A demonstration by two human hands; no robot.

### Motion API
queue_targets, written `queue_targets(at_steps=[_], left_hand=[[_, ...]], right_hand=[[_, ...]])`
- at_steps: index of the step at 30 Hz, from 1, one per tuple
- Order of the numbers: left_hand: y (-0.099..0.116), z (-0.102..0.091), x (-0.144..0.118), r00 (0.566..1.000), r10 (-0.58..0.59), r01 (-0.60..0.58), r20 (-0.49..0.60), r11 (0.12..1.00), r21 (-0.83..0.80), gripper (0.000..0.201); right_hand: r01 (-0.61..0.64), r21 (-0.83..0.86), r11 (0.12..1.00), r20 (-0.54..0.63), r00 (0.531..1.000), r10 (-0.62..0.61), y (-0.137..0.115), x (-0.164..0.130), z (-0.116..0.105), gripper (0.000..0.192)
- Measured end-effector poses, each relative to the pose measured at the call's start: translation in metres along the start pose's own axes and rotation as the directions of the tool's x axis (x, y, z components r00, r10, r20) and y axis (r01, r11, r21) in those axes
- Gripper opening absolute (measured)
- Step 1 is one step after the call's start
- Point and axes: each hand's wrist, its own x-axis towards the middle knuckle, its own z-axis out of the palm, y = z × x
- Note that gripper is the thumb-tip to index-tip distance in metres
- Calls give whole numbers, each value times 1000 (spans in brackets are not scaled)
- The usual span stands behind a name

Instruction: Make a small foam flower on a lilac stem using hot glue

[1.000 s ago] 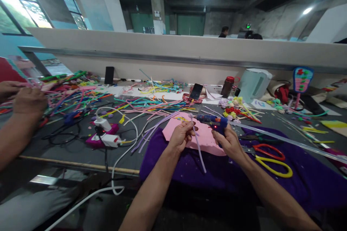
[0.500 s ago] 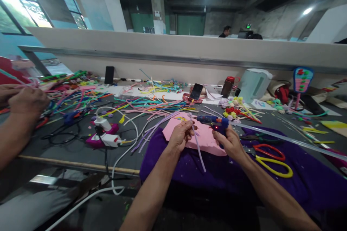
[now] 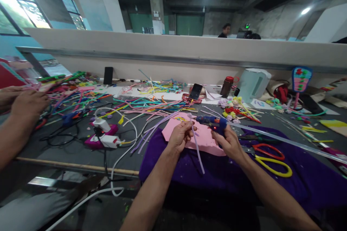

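Note:
My left hand pinches a lilac pipe cleaner, whose upper end sticks up above my fingers while its long tail hangs toward me. My right hand grips a blue glue gun with a red light lit on its side. The gun's nozzle points left, close to the pipe cleaner's top. A long clear glue stick runs out of the gun's back to the right. Both hands hover over a pink foam sheet lying on purple cloth.
Red and yellow scissors lie right of my right hand. Several coloured pipe cleaners cover the table's middle and left. A power strip with plugs sits at left. Another person's hands work at far left. A phone, bottle and kettle stand behind.
Barely anything has moved; the glue gun dipped slightly and its nozzle stays near the pipe cleaner's top. The other person's hands at far left shifted a little.

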Motion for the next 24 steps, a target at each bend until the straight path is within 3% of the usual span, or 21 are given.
queue_targets(at_steps=[8,19,24], left_hand=[[-2,-2,1,1000,-13,13,14,1000,4,26],[2,-5,2,1000,16,-17,-23,999,-42,30],[9,-6,2,993,31,-43,-117,995,-94,28]], right_hand=[[-10,2,1000,-31,999,10,1,0,0,21],[-25,170,985,45,999,17,-8,2,-8,18],[-217,403,889,-5,971,239,15,15,-13,25]])
